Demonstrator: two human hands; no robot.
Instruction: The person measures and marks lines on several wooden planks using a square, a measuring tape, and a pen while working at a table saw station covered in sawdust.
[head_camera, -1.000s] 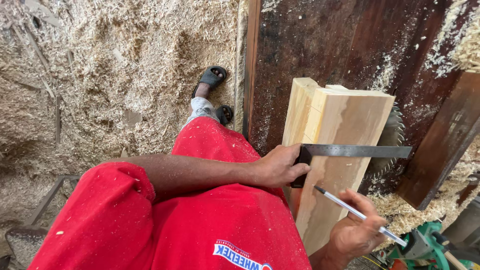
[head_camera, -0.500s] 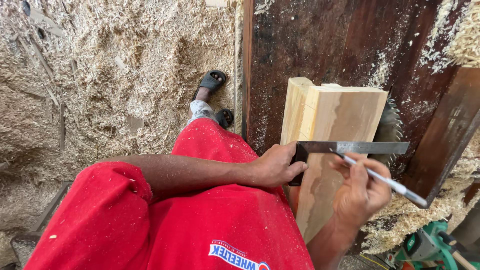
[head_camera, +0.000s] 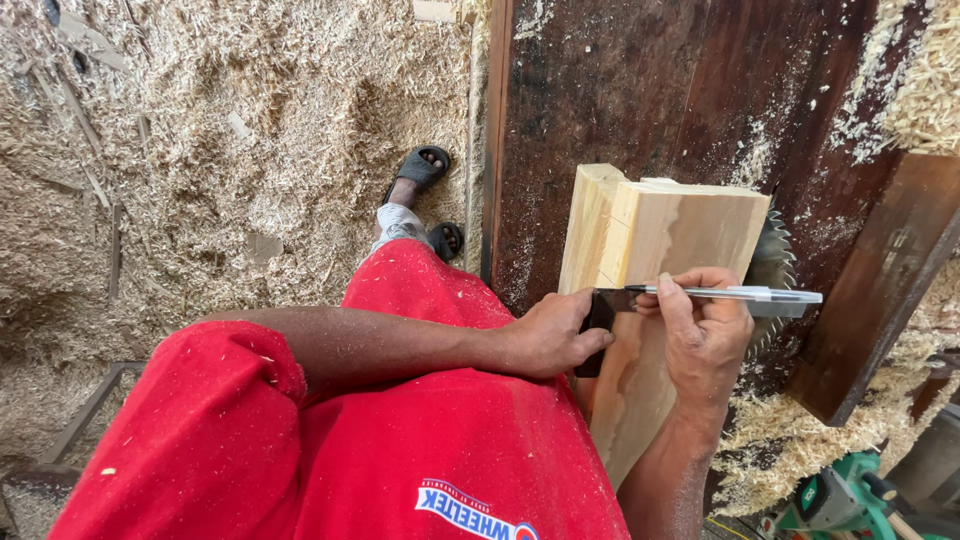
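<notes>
The left hand (head_camera: 550, 335) grips one black-handled square (head_camera: 597, 325) against one pale wood block (head_camera: 660, 260). The right hand (head_camera: 705, 335) pinches one pen (head_camera: 740, 293) laid across that block, on the dark table (head_camera: 640, 90).

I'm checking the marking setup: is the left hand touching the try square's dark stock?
Touching. The head view shows the left hand wrapped around the dark stock of the try square, pressing it against the wooden block.

Bright, even daylight; soft shadows fall beneath the gripping hands; sharp focus throughout, with wide-angle bending at the edges.
</notes>
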